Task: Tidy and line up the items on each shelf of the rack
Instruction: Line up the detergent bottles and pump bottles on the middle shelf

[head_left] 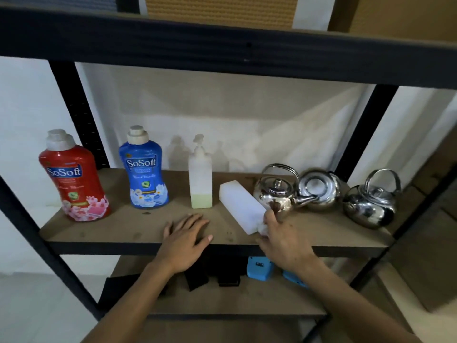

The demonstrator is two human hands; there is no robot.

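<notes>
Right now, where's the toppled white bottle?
Head view, right of centre: white bottle lies between pump bottle and kettle, right hand gripping its near end.

The right hand (284,240) hides the top end of the lying white bottle (241,206)

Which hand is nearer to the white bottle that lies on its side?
The right hand. Its fingers hold the near end of the lying white bottle; the left hand rests flat on the shelf to the bottle's left, apart from it.
</notes>
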